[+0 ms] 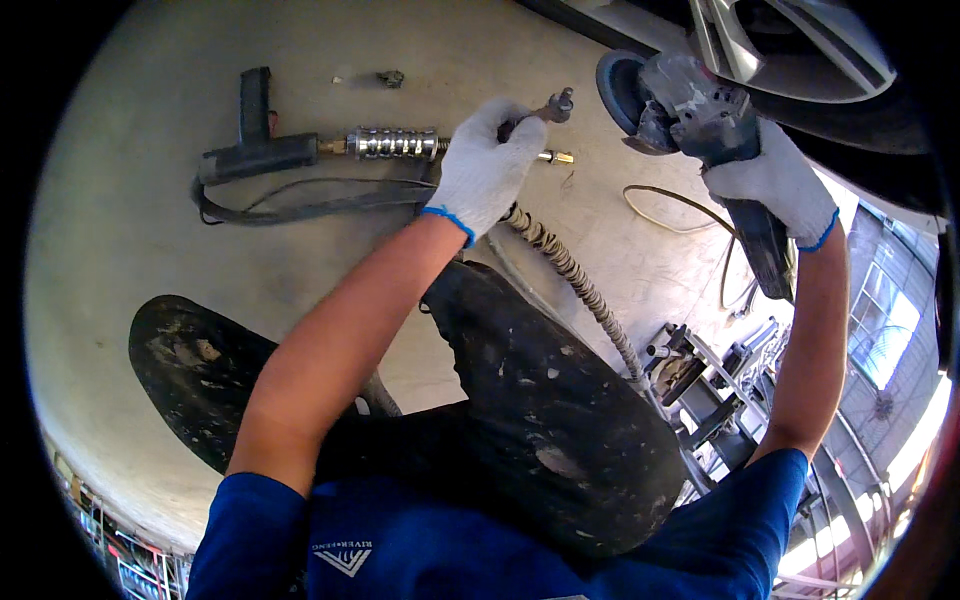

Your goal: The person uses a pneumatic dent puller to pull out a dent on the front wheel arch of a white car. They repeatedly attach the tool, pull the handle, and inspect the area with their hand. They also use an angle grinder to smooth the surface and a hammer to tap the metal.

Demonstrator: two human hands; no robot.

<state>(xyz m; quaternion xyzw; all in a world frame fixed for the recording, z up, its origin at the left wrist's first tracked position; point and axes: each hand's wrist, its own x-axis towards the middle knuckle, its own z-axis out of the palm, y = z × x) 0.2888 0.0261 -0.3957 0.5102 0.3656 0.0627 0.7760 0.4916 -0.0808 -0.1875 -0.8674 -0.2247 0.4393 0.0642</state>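
My left hand (485,165), in a white glove with blue cuff, is closed round a small metal wrench-like tool (555,108), whose end sticks out to the right. My right hand (760,175), gloved alike, grips a dark, worn angle grinder (710,115) by its body; its disc (615,90) faces left, near a silver-spoked car wheel (805,40). Behind my left hand on the floor lies a black gun-handled tool (250,150) with a chrome ribbed cylinder (390,143) on a shaft and a thick cable. A wrapped, corrugated hose (580,280) runs from beneath my left hand down to the right.
My bent legs (550,410) in paint-stained black trousers are below. A small dark metal piece (390,78) lies on the concrete floor (120,250). A pale looped cord (650,225) lies at right, near a rack of metal parts (700,390). Shelving (140,570) shows at lower left.
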